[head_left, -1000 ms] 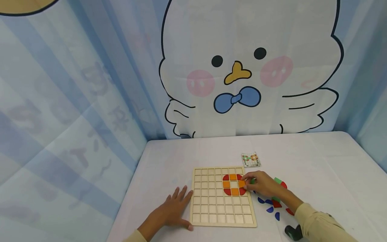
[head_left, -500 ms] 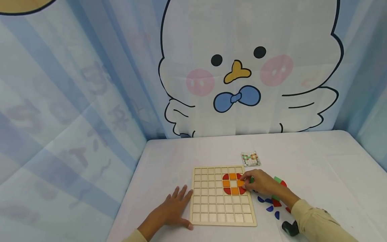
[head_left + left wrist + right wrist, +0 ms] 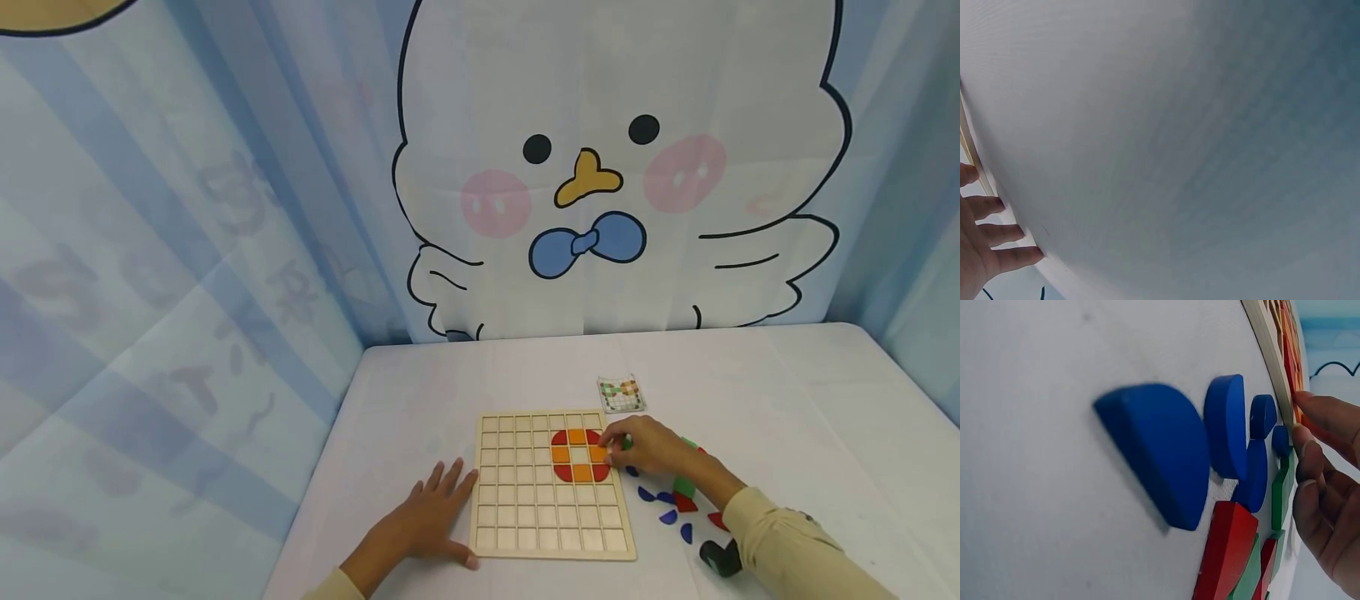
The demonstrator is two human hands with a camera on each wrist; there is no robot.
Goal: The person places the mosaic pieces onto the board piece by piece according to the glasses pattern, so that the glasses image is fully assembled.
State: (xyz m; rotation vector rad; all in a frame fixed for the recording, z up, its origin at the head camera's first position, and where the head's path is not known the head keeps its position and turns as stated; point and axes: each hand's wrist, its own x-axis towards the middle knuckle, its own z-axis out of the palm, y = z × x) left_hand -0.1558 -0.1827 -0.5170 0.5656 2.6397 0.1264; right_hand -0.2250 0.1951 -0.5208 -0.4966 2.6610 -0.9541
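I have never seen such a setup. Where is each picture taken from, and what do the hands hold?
There is no machine, only a person's left hand and right hand. The wide picture comes from a camera on the head; the others, from one on each wrist. On the white table lies a wooden grid board; red pieces and orange pieces form a ring on it. A small card lies beyond, loose blue pieces to the right. The left hand is spread at the board's left edge, holding nothing. The right hand is at the ring's right side; whether it pinches the orange piece there, I cannot tell.
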